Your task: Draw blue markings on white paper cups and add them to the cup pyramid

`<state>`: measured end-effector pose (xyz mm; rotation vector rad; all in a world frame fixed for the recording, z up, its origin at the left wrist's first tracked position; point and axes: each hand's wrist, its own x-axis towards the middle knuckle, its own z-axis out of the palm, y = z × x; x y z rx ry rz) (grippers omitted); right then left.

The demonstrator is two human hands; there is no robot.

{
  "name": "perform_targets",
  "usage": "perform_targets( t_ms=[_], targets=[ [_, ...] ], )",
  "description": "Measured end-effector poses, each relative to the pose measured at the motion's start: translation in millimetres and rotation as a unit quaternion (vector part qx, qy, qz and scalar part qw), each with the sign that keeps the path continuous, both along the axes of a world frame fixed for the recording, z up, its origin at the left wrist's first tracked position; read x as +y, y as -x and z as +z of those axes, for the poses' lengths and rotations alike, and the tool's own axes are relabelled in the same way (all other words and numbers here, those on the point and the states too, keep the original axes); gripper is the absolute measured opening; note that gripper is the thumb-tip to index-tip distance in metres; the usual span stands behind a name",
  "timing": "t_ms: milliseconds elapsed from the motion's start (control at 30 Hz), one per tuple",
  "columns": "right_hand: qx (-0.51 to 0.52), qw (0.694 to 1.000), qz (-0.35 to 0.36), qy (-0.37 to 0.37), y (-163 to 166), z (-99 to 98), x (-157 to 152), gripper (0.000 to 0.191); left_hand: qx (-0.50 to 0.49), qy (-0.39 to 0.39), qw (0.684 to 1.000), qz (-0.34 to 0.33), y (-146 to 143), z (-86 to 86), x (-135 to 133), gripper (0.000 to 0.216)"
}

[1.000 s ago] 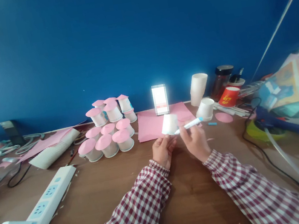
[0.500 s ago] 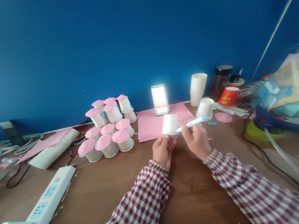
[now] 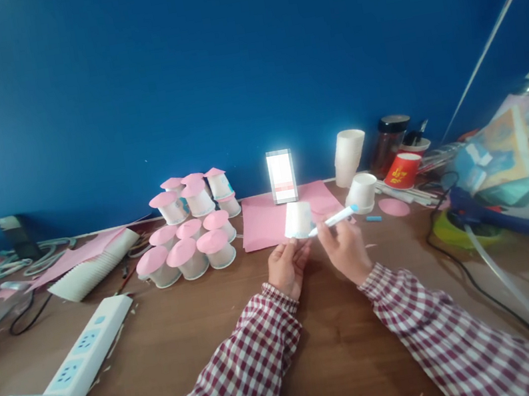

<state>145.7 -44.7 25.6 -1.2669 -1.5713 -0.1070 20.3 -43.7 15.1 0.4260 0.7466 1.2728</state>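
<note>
My left hand (image 3: 286,268) pinches a small white paper cup (image 3: 297,219) by its lower edge and holds it up over the wooden table (image 3: 192,345). My right hand (image 3: 345,249) grips a white marker with a blue cap end (image 3: 333,219); its tip touches the right side of the cup. Behind the cup lies a pink paper sheet (image 3: 261,222). Both sleeves are red and white check.
A heap of white cups with pink lids (image 3: 188,227) sits left of centre. A lying stack of cups (image 3: 89,271) and a white power strip (image 3: 66,380) are further left. At the right stand white cups (image 3: 351,156), a red cup (image 3: 402,170), a dark jar (image 3: 389,140), cables and clutter.
The marker tilted up slightly and came back down against the cup. The view has shifted a little to the left; both hands stay in place.
</note>
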Motion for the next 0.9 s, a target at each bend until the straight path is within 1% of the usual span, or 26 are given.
perform_targets(
  t_ms=[333, 633, 900],
  targets=[
    [0.002, 1.0, -0.024, 0.003, -2.8, 1.0, -0.7, 0.02, 0.009, 0.004, 1.0, -0.003, 0.2, 1.6, -1.4, 0.009],
    [-0.003, 1.0, -0.001, 0.0, -1.5, 0.4, 0.3, 0.017, -0.018, 0.004, 1.0, 0.002, 2.0, -1.2, 0.8, 0.006],
    [-0.007, 1.0, -0.006, 0.001, -2.2, -0.7, 1.0, 0.016, -0.016, 0.003, 1.0, 0.003, 2.4, -2.6, 1.5, 0.006]
  ],
)
